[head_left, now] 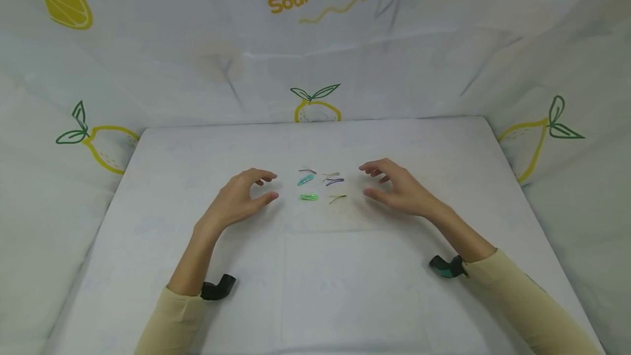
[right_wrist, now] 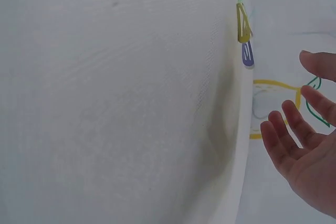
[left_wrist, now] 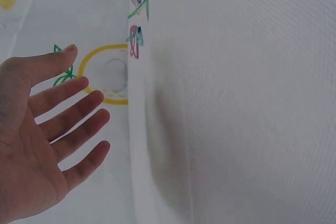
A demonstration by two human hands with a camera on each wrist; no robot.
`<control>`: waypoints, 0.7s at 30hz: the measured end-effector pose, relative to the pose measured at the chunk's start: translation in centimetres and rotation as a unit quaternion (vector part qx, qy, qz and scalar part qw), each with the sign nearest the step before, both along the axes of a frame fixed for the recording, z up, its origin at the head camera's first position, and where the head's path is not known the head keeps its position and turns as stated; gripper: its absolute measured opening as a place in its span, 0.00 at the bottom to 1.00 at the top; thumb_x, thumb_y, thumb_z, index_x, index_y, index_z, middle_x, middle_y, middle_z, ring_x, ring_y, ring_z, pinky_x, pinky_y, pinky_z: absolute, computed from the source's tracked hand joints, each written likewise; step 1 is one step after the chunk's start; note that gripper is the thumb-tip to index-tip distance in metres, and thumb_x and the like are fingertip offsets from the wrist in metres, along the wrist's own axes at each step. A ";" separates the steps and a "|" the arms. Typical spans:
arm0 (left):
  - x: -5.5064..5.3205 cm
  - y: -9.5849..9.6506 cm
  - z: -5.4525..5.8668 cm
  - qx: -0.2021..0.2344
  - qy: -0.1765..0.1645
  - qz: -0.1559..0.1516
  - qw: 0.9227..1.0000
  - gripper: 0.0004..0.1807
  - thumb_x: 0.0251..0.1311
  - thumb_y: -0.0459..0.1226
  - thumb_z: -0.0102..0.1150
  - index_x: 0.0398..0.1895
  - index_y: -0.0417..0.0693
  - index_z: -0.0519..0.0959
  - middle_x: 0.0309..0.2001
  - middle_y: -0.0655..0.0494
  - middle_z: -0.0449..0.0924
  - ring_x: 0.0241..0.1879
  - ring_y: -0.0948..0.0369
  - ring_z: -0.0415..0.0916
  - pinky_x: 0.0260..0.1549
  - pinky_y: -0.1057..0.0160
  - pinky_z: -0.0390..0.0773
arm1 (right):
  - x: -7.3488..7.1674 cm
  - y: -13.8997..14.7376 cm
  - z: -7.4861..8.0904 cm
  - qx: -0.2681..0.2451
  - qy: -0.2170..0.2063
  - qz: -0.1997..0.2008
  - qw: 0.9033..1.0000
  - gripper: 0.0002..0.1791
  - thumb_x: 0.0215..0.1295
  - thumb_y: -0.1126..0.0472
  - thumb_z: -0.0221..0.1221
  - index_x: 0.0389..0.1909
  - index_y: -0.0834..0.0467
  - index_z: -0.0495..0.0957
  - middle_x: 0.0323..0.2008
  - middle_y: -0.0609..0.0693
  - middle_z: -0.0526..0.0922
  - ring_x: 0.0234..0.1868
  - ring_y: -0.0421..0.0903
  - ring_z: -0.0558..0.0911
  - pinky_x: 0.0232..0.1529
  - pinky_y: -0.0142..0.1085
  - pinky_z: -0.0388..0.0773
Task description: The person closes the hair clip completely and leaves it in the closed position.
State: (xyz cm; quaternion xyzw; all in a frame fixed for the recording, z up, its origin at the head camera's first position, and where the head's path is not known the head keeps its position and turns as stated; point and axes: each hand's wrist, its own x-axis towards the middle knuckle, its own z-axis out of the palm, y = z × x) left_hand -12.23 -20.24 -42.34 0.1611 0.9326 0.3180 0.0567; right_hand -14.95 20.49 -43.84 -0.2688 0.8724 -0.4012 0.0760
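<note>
While the left hand [head_left: 237, 196] and right hand [head_left: 400, 188] hang half-spread, holding nothing, the clips [head_left: 305, 179] lie mid-frame between them; a sideways brush could scatter such light pieces, and close neighbours might catch together.

Head: high, facing forward and down over bench [head_left: 345, 289], farthest off
Left wrist: low, rolled, close, facing past left grip [left_wrist: 34, 153]
Right wrist: low, rolled, close, facing past right grip [right_wrist: 319, 163]
Shared: hair clips [head_left: 309, 197], lemon-print cloth [head_left: 187, 81]
</note>
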 end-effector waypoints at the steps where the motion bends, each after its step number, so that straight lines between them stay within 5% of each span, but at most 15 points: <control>1: 0.0 0.1 0.0 0.003 -0.001 0.000 1.000 0.26 0.71 0.46 0.71 0.67 0.47 0.83 0.65 0.49 0.86 0.61 0.48 0.82 0.56 0.43 0.81 | 0.0 -0.1 0.0 -0.003 0.000 0.001 1.000 0.28 0.72 0.63 0.70 0.70 0.62 0.75 0.63 0.62 0.82 0.64 0.60 0.82 0.63 0.59 0.81; 21: 0.3 2.1 -0.2 0.014 -0.012 -0.032 0.999 0.25 0.71 0.45 0.71 0.67 0.46 0.83 0.62 0.50 0.88 0.60 0.49 0.82 0.59 0.43 0.81 | 0.0 -1.7 -0.8 -0.035 -0.034 0.010 0.999 0.28 0.71 0.63 0.71 0.69 0.60 0.76 0.63 0.61 0.82 0.63 0.60 0.83 0.63 0.58 0.81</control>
